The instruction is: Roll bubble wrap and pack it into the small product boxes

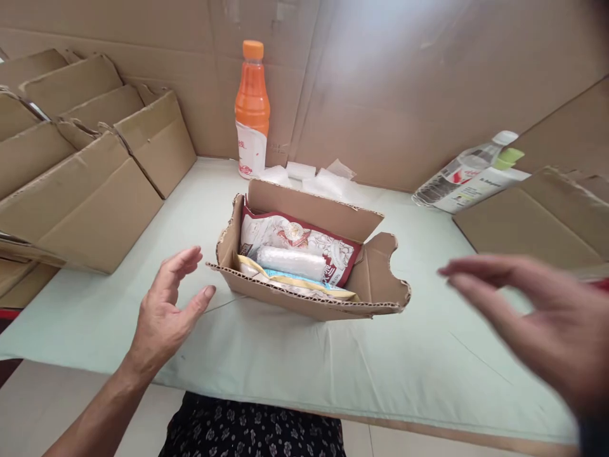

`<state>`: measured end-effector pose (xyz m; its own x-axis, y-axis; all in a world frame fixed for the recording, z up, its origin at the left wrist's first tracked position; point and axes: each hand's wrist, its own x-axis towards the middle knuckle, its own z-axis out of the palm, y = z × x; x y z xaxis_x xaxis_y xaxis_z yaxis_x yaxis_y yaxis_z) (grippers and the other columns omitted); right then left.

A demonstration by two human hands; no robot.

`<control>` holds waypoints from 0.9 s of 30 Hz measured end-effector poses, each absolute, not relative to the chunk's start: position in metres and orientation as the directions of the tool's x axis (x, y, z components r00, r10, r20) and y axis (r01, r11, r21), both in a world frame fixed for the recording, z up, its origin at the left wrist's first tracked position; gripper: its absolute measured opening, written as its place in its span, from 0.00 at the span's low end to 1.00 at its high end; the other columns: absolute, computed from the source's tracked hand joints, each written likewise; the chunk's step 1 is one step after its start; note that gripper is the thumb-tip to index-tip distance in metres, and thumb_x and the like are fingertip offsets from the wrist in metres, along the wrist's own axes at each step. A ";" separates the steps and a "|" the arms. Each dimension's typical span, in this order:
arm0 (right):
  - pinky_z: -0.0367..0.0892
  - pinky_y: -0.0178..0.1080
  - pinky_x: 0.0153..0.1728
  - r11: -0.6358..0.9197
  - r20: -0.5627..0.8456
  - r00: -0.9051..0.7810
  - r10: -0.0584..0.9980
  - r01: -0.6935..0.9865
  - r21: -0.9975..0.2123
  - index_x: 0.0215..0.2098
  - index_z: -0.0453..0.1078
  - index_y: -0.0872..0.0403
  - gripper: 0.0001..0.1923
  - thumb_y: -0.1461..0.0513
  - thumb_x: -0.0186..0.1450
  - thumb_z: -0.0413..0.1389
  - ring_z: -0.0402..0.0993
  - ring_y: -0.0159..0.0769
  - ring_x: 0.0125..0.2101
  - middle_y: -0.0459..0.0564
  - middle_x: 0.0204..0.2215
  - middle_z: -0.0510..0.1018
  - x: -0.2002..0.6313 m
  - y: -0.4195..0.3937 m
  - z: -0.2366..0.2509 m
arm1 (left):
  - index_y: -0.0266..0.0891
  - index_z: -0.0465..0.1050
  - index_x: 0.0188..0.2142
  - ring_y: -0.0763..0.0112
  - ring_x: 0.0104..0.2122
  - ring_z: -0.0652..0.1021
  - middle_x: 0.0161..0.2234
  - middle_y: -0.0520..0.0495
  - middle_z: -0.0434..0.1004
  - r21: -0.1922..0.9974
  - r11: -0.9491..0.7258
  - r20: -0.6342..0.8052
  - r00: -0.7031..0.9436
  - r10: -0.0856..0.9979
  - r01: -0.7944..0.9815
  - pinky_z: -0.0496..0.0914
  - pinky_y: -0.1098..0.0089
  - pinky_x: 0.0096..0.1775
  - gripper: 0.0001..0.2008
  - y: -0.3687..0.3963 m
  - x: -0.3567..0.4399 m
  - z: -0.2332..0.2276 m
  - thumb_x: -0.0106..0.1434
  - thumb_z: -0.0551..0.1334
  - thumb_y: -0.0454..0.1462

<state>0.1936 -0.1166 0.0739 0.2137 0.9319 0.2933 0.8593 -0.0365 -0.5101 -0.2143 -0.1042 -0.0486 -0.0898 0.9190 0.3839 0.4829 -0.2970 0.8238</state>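
A small open cardboard box stands on the table in front of me. Inside it are a red-and-white printed pouch, a roll of bubble wrap and a yellow-edged packet along the near wall. My left hand is just off the box's left end, thumb and fingers apart, with nothing in it. To the right of the box, clear of it, my right hand is held in the air, slightly blurred. Its fingers are stretched out, and no object shows in it.
Several cardboard boxes are stacked at the left. An orange-capped bottle stands at the back beside white foam pieces. At the right, a clear bottle leans beside a white pack and another cardboard box. Pale green cloth covers the table.
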 end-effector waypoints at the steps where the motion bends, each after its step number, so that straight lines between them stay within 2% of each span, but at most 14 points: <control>1: 0.68 0.45 0.27 0.004 0.255 0.151 0.955 0.855 -0.519 0.40 0.78 0.42 0.19 0.40 0.62 0.59 0.77 0.44 0.32 0.53 0.35 0.82 0.195 -0.127 0.053 | 0.48 0.64 0.66 0.54 0.59 0.76 0.63 0.40 0.71 0.862 -0.239 0.302 -0.075 0.950 0.448 0.70 0.50 0.63 0.31 -0.104 -0.218 -0.055 0.65 0.67 0.42; 4: 0.70 0.43 0.25 0.094 0.138 -0.009 0.990 0.776 -0.624 0.52 0.74 0.47 0.27 0.42 0.63 0.59 0.76 0.43 0.30 0.56 0.39 0.83 0.168 -0.135 -0.006 | 0.48 0.62 0.67 0.52 0.63 0.73 0.67 0.38 0.66 0.928 -0.143 0.167 -0.041 0.985 0.345 0.70 0.51 0.63 0.34 -0.099 -0.217 -0.062 0.64 0.68 0.46; 6: 0.71 0.43 0.25 0.107 0.104 -0.049 0.993 0.729 -0.676 0.55 0.71 0.51 0.28 0.43 0.64 0.58 0.73 0.39 0.26 0.58 0.42 0.82 0.144 -0.123 -0.029 | 0.45 0.64 0.65 0.52 0.63 0.72 0.66 0.37 0.68 0.958 -0.114 0.117 0.004 0.993 0.263 0.72 0.52 0.61 0.33 -0.088 -0.206 -0.058 0.64 0.68 0.48; 8: 0.70 0.42 0.24 0.104 0.103 -0.044 0.994 0.697 -0.710 0.53 0.71 0.53 0.28 0.43 0.65 0.57 0.71 0.37 0.23 0.58 0.41 0.82 0.130 -0.106 -0.036 | 0.41 0.67 0.62 0.53 0.59 0.76 0.61 0.37 0.73 0.978 -0.096 0.093 0.027 0.995 0.185 0.74 0.55 0.58 0.31 -0.074 -0.189 -0.051 0.63 0.68 0.49; 11: 0.71 0.41 0.26 0.074 0.108 0.010 0.994 0.665 -0.743 0.44 0.71 0.53 0.25 0.42 0.63 0.58 0.76 0.42 0.28 0.56 0.37 0.83 0.141 -0.087 -0.036 | 0.39 0.68 0.60 0.57 0.54 0.79 0.57 0.38 0.76 0.989 -0.105 0.106 -0.002 0.994 0.103 0.75 0.56 0.56 0.28 -0.060 -0.154 -0.047 0.63 0.67 0.47; 14: 0.73 0.44 0.29 0.007 0.104 0.107 0.989 0.665 -0.747 0.36 0.71 0.51 0.23 0.41 0.61 0.59 0.81 0.48 0.34 0.55 0.34 0.84 0.171 -0.091 -0.036 | 0.41 0.65 0.63 0.56 0.57 0.76 0.60 0.38 0.74 0.988 -0.126 0.128 -0.010 0.992 0.087 0.72 0.55 0.59 0.30 -0.069 -0.122 -0.050 0.63 0.65 0.43; 16: 0.76 0.46 0.32 -0.006 0.106 0.128 0.986 0.666 -0.746 0.36 0.73 0.51 0.23 0.41 0.61 0.59 0.82 0.50 0.36 0.55 0.34 0.84 0.187 -0.099 -0.038 | 0.42 0.62 0.67 0.54 0.61 0.73 0.65 0.38 0.69 0.987 -0.125 0.125 0.012 0.992 0.102 0.69 0.53 0.62 0.33 -0.088 -0.112 -0.054 0.63 0.65 0.41; 18: 0.77 0.47 0.35 0.017 0.103 0.091 0.990 0.664 -0.747 0.37 0.75 0.51 0.23 0.41 0.60 0.61 0.82 0.51 0.38 0.55 0.36 0.85 0.190 -0.100 -0.040 | 0.44 0.58 0.69 0.53 0.65 0.69 0.68 0.38 0.65 0.985 -0.119 0.119 0.009 0.993 0.128 0.67 0.53 0.64 0.36 -0.111 -0.115 -0.060 0.63 0.65 0.39; 21: 0.76 0.45 0.33 0.105 0.107 -0.036 0.994 0.638 -0.762 0.39 0.75 0.51 0.21 0.43 0.62 0.60 0.82 0.51 0.40 0.56 0.39 0.84 0.164 -0.073 -0.040 | 0.46 0.53 0.71 0.53 0.66 0.68 0.69 0.38 0.63 0.977 -0.093 0.112 -0.088 0.990 0.192 0.66 0.51 0.65 0.38 -0.137 -0.140 -0.068 0.64 0.64 0.37; 23: 0.77 0.44 0.38 0.202 0.146 -0.141 0.979 0.594 -0.778 0.43 0.74 0.50 0.19 0.46 0.65 0.58 0.81 0.48 0.42 0.56 0.42 0.84 0.128 -0.033 -0.038 | 0.47 0.50 0.72 0.52 0.66 0.68 0.69 0.38 0.61 0.970 -0.080 0.121 -0.168 0.978 0.231 0.66 0.50 0.65 0.38 -0.141 -0.160 -0.071 0.65 0.63 0.37; 24: 0.76 0.45 0.44 0.251 0.175 -0.187 0.967 0.569 -0.783 0.47 0.73 0.50 0.18 0.47 0.66 0.56 0.80 0.47 0.45 0.56 0.46 0.83 0.105 -0.010 -0.037 | 0.48 0.49 0.72 0.52 0.68 0.66 0.70 0.38 0.59 0.967 -0.086 0.137 -0.201 0.970 0.242 0.65 0.49 0.65 0.39 -0.139 -0.169 -0.072 0.66 0.62 0.38; 27: 0.73 0.53 0.53 0.317 0.217 -0.235 0.948 0.601 -0.733 0.65 0.63 0.54 0.30 0.53 0.67 0.51 0.72 0.52 0.59 0.60 0.62 0.73 0.030 0.059 -0.042 | 0.49 0.46 0.73 0.52 0.72 0.57 0.73 0.40 0.50 0.969 -0.111 0.169 -0.261 0.950 0.222 0.67 0.50 0.65 0.39 -0.122 -0.189 -0.073 0.66 0.61 0.37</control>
<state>0.0304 0.0593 -0.0424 -0.2348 0.9476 0.2165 0.6015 0.3166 -0.7335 -0.1887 -0.1217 -0.0727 -0.2612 0.9504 0.1690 0.2221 -0.1112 0.9687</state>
